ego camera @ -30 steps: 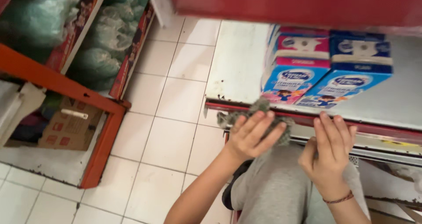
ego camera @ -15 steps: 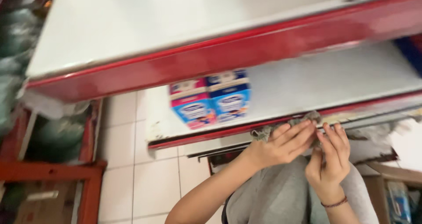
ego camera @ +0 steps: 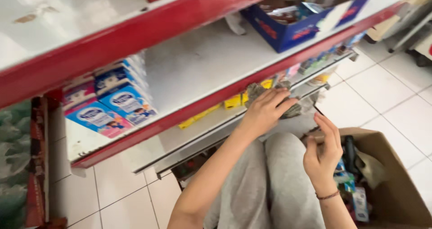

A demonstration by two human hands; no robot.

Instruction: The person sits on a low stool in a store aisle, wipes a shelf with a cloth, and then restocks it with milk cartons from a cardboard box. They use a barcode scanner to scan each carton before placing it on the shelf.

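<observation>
1. The red-edged shelf [ego camera: 252, 83] is largely bared; a wide white stretch is seen beside the blue cartons [ego camera: 112, 105], so wiping seems well along, though its front strip is judged unfinished.
2. The open cardboard box [ego camera: 396, 188] of removed goods is left unreturned.
3. The grey cloth [ego camera: 270, 96] is pressed at the shelf's front by the left hand [ego camera: 265, 112], fingers flat upon it.
4. The right hand [ego camera: 321, 154] is held empty, fingers loosely spread.

Left hand [ego camera: 265, 112] pressing grey cloth [ego camera: 258, 90] on red-edged shelf [ego camera: 189, 67], right hand [ego camera: 324, 150] empty beside cardboard box [ego camera: 396, 188]
</observation>
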